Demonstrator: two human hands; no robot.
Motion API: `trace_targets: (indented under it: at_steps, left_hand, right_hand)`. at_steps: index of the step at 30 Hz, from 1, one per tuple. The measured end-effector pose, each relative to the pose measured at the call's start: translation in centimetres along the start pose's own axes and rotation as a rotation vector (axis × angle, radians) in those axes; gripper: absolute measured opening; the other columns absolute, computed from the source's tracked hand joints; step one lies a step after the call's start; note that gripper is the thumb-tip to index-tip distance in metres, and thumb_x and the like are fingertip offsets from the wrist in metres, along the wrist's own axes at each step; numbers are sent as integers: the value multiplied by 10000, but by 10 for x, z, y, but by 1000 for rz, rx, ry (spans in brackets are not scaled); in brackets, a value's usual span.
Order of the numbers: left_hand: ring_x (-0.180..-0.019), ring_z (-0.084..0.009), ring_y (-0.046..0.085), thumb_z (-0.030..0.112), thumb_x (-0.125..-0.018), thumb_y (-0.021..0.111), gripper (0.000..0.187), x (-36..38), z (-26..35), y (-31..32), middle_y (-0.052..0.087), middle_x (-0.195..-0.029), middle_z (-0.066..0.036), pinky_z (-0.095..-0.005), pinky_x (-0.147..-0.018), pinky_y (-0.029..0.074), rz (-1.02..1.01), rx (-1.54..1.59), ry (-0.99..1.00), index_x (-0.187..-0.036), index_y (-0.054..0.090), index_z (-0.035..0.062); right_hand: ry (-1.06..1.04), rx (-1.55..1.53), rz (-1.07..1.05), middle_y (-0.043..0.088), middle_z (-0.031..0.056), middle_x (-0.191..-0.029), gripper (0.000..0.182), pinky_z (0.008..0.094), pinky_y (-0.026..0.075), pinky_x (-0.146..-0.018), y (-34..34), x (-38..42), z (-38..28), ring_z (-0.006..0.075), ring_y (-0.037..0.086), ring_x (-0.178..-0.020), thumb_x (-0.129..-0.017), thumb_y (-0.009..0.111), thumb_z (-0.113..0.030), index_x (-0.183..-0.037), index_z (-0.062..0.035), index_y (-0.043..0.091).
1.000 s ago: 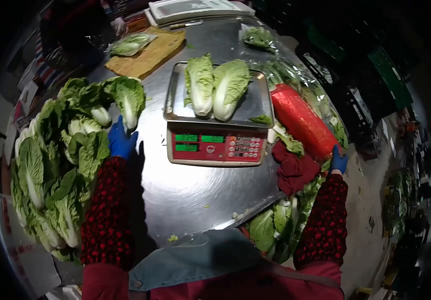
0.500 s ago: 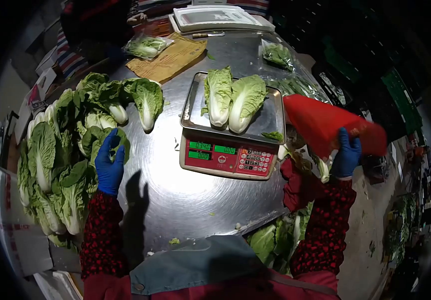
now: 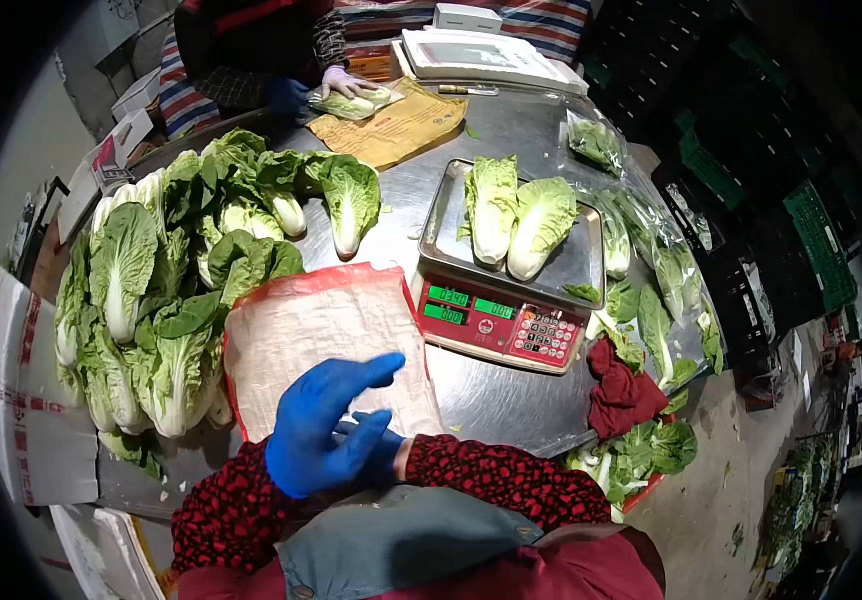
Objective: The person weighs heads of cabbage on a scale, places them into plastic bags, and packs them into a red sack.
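Steel table (image 3: 471, 398): work surface, carrying everything listed below.
Leafy heap (image 3: 123, 262): many green heads with white stems, stacked along the table's left side.
Red-edged sheet (image 3: 316, 325): pale face up, spread between the heap and the scale, its near edge behind the hands; whether it touches the scale cannot be told.
Scale (image 3: 496, 322): red panel, green displays lit, right of the sheet.
Yellow-brown sack (image 3: 406, 128): flat at the far side; a co-worker's pale-gloved hand (image 3: 349, 82) rests on a wrapped head (image 3: 351, 104) there.
Paired heads (image 3: 493, 212): two, side by side on the scale pan.
Left hand (image 3: 336, 428): blue glove, over the sheet's near part; thumb and forefinger parted, nothing seen between them.
Right hand (image 3: 387, 458): blue glove, mostly hidden behind the left; finger state cannot be told.
Red cloth (image 3: 623, 388): crumpled, at the table's right edge.
Loose leaf (image 3: 583, 292): on the pan's near right corner.
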State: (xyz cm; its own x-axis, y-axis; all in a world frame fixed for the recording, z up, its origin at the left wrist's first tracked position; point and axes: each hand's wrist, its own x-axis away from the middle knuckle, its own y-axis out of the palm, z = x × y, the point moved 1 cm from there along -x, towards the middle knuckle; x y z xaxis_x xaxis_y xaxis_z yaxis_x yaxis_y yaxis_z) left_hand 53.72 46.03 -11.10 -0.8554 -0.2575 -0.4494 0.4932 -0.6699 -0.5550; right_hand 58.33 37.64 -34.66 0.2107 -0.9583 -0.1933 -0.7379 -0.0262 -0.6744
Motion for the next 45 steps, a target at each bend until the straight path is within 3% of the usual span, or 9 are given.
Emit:
trace_targets:
  at_steps: [2, 6, 9, 13, 20, 26, 32, 40, 45]
  left_hand:
    - [-875, -206, 622, 39, -782, 611, 490, -21, -19, 16, 629, -958, -130, -318, -800, 487, 5, 143, -150, -1262, 512, 31]
    - [-843, -228, 634, 134, -810, 613, 569, -84, -68, 68, 617, -971, -176, -324, -747, 506, 25, 352, -228, -1330, 401, 45]
    - [-916, -345, 609, 252, -783, 633, 749, -146, -113, 124, 541, -1087, -275, -411, -791, 496, 81, 55, -247, -1381, 265, -8]
    - [-977, -405, 574, 400, -731, 651, 986, -209, -159, 180, 486, -1131, -350, -439, -827, 478, -26, -82, -554, -1406, 101, -63]
    - [-1070, -396, 530, 245, -674, 664, 841, -205, -171, 185, 523, -1170, -283, -422, -920, 431, 197, 114, -553, -1371, 273, -17]
    - [-1238, -370, 408, 187, -724, 651, 848, -51, -105, 71, 363, -1357, -269, -391, -1035, 338, 404, 179, -191, -1425, 203, 25]
    - [-1281, -322, 380, 128, -738, 695, 841, 122, -63, 47, 344, -1397, -215, -369, -1059, 305, 397, 9, -643, -1415, 213, -2]
    - [-1079, -407, 468, 345, -818, 623, 701, 186, -104, 57, 467, -1196, -263, -438, -948, 381, 213, -300, -683, -1362, 339, 8]
    - [-998, -378, 490, 215, -757, 672, 551, 225, -106, -1, 522, -1084, -209, -437, -868, 400, 466, -717, -803, -1236, 466, 36]
  right_hand:
    - [195, -294, -184, 559, 177, -1182, 360, 397, 415, -927, -66, -2, -4, 351, 501, -1122, -792, 613, -200, -1131, -80, 588]
    - [331, -52, 923, 548, 156, -1127, 494, 328, 455, -849, -200, 41, 16, 255, 560, -978, -802, 631, -52, -1263, -14, 459]
    - [516, 84, 1073, 537, 194, -1173, 611, 351, 450, -864, -277, 73, 72, 270, 562, -1026, -864, 616, -174, -1354, 22, 310]
    - [973, -4, 920, 500, 260, -1253, 797, 353, 417, -927, -330, 67, 94, 331, 524, -1133, -812, 677, -344, -1364, 60, 266]
    - [603, -84, 1058, 374, 187, -1368, 811, 328, 337, -1013, -313, 62, 164, 250, 415, -1202, -766, 726, -131, -1383, 63, 238]
    - [360, -474, 918, 258, 139, -1445, 940, 369, 334, -1029, -217, 27, 9, 242, 341, -1270, -736, 676, 70, -1454, -58, 83]
    - [513, -812, 446, 345, 179, -1382, 1014, 363, 395, -975, -94, 22, -46, 240, 418, -1218, -701, 717, 32, -1443, -18, 27]
    - [678, -8, -15, 636, 192, -807, 906, 378, 489, -621, -73, 32, -27, 320, 623, -694, -755, 724, -322, -1402, 17, 188]
    - [254, 753, 92, 501, 166, -1238, 559, 433, 427, -855, -138, 81, -9, 358, 492, -1088, -748, 649, -161, -1285, -183, 497]
